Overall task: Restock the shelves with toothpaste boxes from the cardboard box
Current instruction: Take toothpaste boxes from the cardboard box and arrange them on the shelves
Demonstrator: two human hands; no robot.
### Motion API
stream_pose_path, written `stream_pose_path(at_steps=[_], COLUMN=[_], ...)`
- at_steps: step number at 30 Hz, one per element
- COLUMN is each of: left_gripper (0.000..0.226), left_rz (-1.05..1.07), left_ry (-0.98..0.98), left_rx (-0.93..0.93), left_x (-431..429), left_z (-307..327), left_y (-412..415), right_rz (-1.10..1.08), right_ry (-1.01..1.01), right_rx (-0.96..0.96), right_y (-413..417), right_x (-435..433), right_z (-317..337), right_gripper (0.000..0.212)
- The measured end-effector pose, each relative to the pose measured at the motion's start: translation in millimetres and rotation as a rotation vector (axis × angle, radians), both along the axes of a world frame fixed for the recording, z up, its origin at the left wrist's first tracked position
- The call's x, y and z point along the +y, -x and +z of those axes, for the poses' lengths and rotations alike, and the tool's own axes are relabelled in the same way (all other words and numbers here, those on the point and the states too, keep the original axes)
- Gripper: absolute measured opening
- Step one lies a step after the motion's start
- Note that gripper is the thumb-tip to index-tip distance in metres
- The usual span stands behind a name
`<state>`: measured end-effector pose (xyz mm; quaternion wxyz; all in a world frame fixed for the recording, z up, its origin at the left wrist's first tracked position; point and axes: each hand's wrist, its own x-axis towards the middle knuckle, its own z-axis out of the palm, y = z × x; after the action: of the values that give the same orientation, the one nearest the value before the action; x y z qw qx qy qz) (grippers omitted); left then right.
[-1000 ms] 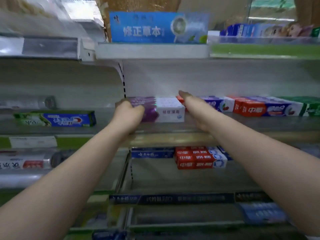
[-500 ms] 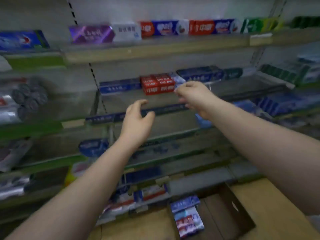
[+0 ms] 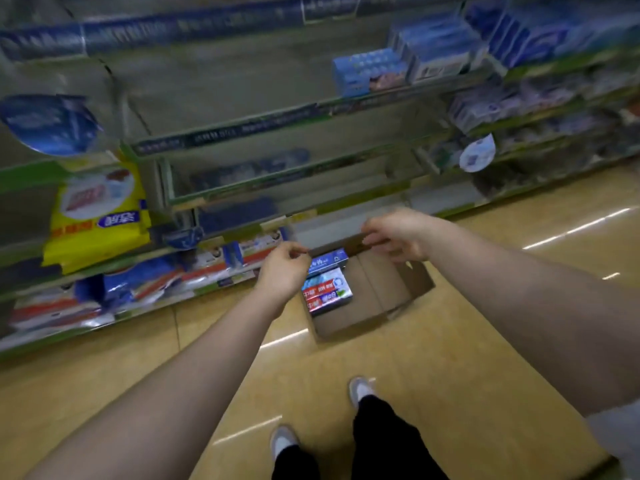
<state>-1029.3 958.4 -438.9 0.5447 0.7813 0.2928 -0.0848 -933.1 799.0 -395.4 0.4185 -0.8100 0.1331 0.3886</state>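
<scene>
An open cardboard box (image 3: pixel 381 289) sits on the tan floor in front of the bottom shelf. Several toothpaste boxes (image 3: pixel 327 289), red and blue, lie stacked against its left wall. My left hand (image 3: pixel 282 270) hovers above the box's left edge, fingers loosely curled and holding nothing. My right hand (image 3: pixel 398 237) hangs over the box's far edge, fingers bent and apart, also with nothing in it. The view is blurred by motion.
Shelves (image 3: pixel 242 174) rise behind the box, with blue packs (image 3: pixel 370 72) at the upper right and a yellow bag (image 3: pixel 100 216) at the left. My feet (image 3: pixel 360 391) stand on the floor just behind the box.
My gaze has dropped from the upper shelf to the floor. Both hands left the purple toothpaste box on the shelf and came down over the cardboard box.
</scene>
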Motion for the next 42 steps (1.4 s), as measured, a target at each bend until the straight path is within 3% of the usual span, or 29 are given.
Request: stream_pose_path(at_steps=[5,10,20,23,26,29,32,38,42], left_gripper=[0.023,0.011,0.012,0.022,0.027,0.034,0.035,0.032,0.047], left_rz=[0.085,0.14,-0.021,-0.07,-0.113,-0.244,-0.369,-0.845,-0.883], left_ry=[-0.037,0.014,-0.006,-0.031,-0.087,-0.189,-0.269,-0.46,-0.612], left_rx=[0.078,0.226,0.388,0.409,0.421,0.459,0.511,0.561,0.472], left_x=[-31.8,-79.8,-88.5,-76.7,-65.0,-52.9,-41.2,-37.9,-45.9], left_z=[-28.9,-98.5,-298.1,-372.7,-449.1,-512.9,-561.5,-611.7,-619.8], left_y=[-29.2,-66.8,-99.2,-106.1,-106.6,-113.9,-134.0,-160.8,-155.9], right_rz=[-0.022,0.085,-0.027,-0.066,-0.057,-0.045,-0.011,0.071,0.086], right_ry=[-0.026,0.01,0.097,0.084,0.045,0.029,0.07,-0.007,-0.11], right_rx=[-0.047,0.072,0.085,0.101,0.181,0.228,0.249,0.309,0.389], right_y=[-31.1,-61.9,-119.3,-123.9,-121.6,-122.1,-134.2,-162.0,-161.4], right_x=[-22.4,-58.0,-80.5,-73.4,-73.0,-73.3,-64.5,-49.4,-35.6], right_z=[-36.8,-112.5,-346.9,-427.6,-507.9,-577.6,-628.5,-679.7,-690.1], right_gripper=[0.034,0.011,0.014,0.007,0.019,0.025,0.014,0.065,0.044])
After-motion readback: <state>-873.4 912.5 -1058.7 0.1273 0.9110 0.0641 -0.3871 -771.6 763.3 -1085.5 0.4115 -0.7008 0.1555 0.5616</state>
